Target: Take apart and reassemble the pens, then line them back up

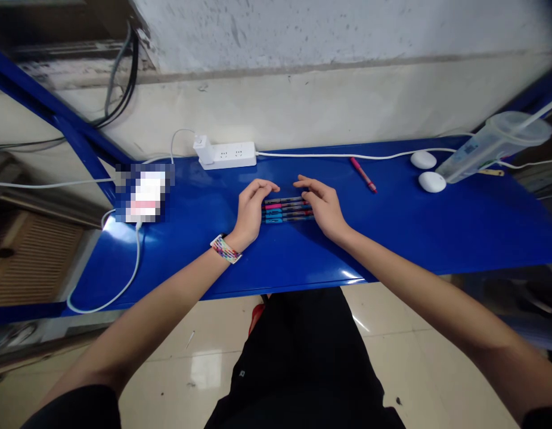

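Observation:
Several pens [285,211] lie side by side in a row on the blue table [392,232], with blue, pink and dark ends toward the left. At the left ends of the row is my left hand [251,213], its fingers curved and held close together; nothing is seen in its grip. My right hand [324,207] is at the opposite ends, thumb and forefinger apart, its palm side covering the pen tips. Both hands rest beside the row. A woven multicoloured band is on my left wrist.
A red pen [363,174] lies behind my right hand. At the back stands a white power strip [233,155] with a cable along the wall. Two white rounded objects [432,182] and a tilted clear container [477,152] are right; a blurred-out device [145,195] is left.

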### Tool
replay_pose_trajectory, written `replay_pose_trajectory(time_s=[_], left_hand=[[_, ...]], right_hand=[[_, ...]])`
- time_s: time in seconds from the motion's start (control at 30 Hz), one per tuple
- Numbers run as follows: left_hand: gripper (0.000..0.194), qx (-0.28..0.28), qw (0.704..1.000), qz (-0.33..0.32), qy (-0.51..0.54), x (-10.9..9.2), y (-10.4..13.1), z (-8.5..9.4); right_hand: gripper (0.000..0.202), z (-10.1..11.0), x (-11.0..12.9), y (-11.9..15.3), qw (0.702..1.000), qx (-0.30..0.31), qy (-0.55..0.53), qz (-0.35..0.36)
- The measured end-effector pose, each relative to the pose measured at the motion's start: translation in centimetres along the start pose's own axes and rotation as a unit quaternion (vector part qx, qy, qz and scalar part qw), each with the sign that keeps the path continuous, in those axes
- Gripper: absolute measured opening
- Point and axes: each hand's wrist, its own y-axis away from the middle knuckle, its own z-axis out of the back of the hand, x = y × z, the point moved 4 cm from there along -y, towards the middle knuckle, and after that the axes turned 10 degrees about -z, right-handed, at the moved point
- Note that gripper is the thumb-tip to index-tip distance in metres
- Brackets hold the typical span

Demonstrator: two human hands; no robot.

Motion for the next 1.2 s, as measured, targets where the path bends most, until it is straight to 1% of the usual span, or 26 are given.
replay_pose_trajectory(time_s=[0.27,0.43,0.6,0.8,0.9,1.07,1.2], left_hand=[[0.023,-0.017,0.999,0.020,-0.043,0.2,0.2,0.2],[0.020,-0.018,0.998,-0.007,-0.060,0.1,0.1,0.2],[0.020,-0.038,0.996,-0.018,-0.073,0.1,-0.1,0.5],[0.020,-0.034,0.994,-0.027,-0.099,-0.2,-0.1,0.7],[0.020,-0.031,0.993,-0.032,-0.106,-0.4,-0.1,0.8],[0.020,-0.029,0.992,-0.034,-0.116,-0.7,-0.2,0.8],[0.022,-0.026,0.992,-0.032,-0.116,-0.7,-0.2,0.7]], right_hand=[[0.029,-0.2,0.5,0.5,0.997,0.004,0.069,0.038],[0.028,-0.2,0.9,0.6,0.992,0.008,0.115,0.056],[0.025,-0.1,1.7,1.1,0.971,0.044,0.205,0.115],[0.016,-0.1,3.1,2.9,0.943,0.106,0.252,0.189],[0.016,0.5,3.1,4.1,0.931,0.111,0.269,0.220],[0.018,2.0,2.5,6.0,0.920,0.106,0.286,0.246],[0.028,2.2,2.4,6.6,0.913,0.101,0.294,0.265]])
